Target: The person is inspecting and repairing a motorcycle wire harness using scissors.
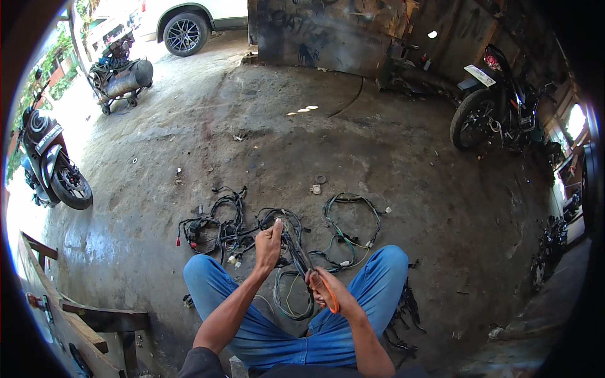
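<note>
My left hand [270, 246] is closed on the upper part of a dark wire bundle [295, 255] between my knees. Lower and to the right, my right hand [324, 291] grips an orange-handled tool [334, 301] against the same bundle; the tool's working end is hard to make out. A tangled black harness with connectors [224, 234] lies on the floor at the left. A looped harness with green and black wires [377, 220] lies to the right. Beyond them sit a small pale square part [315, 189] and a dark ring [320, 179].
Concrete floor [208, 145]; wooden bench [85, 321] at lower left. Motorbikes stand left [63, 176] and right [479, 116]. A wheeled compressor [129, 82] and a white car [224, 16] are at the back. Dark loose parts [409, 302] lie beside my right knee.
</note>
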{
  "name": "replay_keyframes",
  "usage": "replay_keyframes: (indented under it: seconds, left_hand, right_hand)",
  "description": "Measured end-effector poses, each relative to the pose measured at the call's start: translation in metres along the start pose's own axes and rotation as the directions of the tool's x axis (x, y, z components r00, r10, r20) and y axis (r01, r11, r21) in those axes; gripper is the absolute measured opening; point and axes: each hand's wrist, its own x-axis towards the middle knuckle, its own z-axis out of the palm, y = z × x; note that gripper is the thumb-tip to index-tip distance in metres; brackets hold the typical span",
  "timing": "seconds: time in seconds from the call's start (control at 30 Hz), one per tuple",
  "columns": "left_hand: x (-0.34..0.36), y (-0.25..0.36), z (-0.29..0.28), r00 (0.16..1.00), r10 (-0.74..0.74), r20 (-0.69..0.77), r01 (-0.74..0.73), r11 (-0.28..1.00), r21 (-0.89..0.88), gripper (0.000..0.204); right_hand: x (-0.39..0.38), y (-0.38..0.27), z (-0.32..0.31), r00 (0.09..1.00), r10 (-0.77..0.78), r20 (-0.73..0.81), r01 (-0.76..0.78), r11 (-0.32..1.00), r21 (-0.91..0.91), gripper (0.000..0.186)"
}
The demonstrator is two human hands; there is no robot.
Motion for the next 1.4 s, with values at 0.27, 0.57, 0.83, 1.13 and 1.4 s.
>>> replay_keyframes:
  seconds: [0.27,0.57,0.83,1.13,1.4]
  left_hand:
    - [-0.003,0.002,-0.001,1.000,0.000,-0.024,-0.001,0.999,-0.041,0.058]
    - [-0.002,-0.004,0.000,1.000,0.010,-0.028,-0.010,1.000,-0.022,0.057]
    - [-0.005,-0.004,0.004,0.998,0.006,-0.070,-0.007,1.000,-0.017,0.057]
    - [-0.005,0.000,0.002,0.997,0.012,-0.080,-0.013,1.000,-0.018,0.057]
    - [-0.006,-0.002,0.001,0.993,0.018,-0.112,-0.016,1.000,0.018,0.058]
  right_hand:
    - [0.000,0.002,0.005,1.000,0.002,-0.019,-0.007,0.965,-0.260,0.056]
    - [0.004,0.007,0.010,1.000,0.009,0.021,-0.006,0.994,-0.107,0.053]
    - [0.010,0.017,0.012,0.999,-0.030,-0.042,0.022,0.985,-0.172,0.052]
    - [0.009,0.007,0.006,0.998,-0.060,-0.026,0.054,0.977,-0.206,0.057]
    - [0.012,0.006,0.007,0.999,-0.011,-0.037,0.003,0.977,-0.215,0.056]
